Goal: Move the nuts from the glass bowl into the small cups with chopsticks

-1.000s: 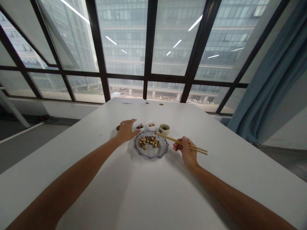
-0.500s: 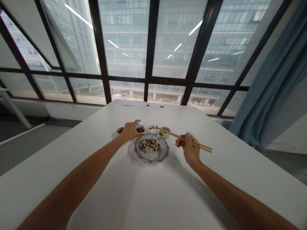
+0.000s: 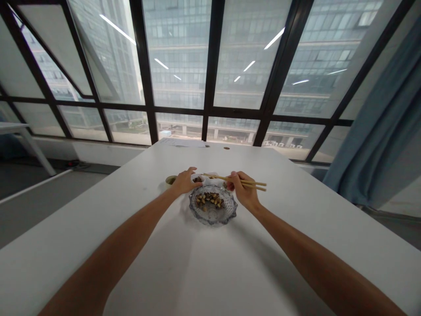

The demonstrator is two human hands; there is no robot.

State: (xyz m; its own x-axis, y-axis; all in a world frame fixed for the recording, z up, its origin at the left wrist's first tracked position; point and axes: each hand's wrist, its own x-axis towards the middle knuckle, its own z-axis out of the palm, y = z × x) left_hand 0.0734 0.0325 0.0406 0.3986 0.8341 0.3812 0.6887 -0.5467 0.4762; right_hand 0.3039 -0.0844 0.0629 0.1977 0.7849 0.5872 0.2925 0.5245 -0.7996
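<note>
My left hand (image 3: 184,181) has its thumb and fingers around the near-left side of a small white dish (image 3: 201,177) holding dark brown pieces. In my right hand (image 3: 242,188) is a pair of chopsticks (image 3: 217,177), held nearly level and pointing left, with the tips above that dish. Whether the tips pinch anything is too small to tell. In front of both hands stands a clear cut-glass bowl (image 3: 213,218) with a scalloped rim, holding a heap of brown and tan nuts or seeds (image 3: 210,200). A second white dish (image 3: 214,174) is partly behind the chopsticks.
A small greenish bowl (image 3: 170,180) sits left of my left hand. All stand on a long white table (image 3: 158,263). Papers (image 3: 184,142) and a brown round spot (image 3: 226,148) are at its far end, before large windows. A blue curtain (image 3: 371,131) hangs at right.
My right hand has moved left and slightly up, bringing the chopstick tips from the right-hand bowl over to the dish at my left hand. The view has shifted slightly.
</note>
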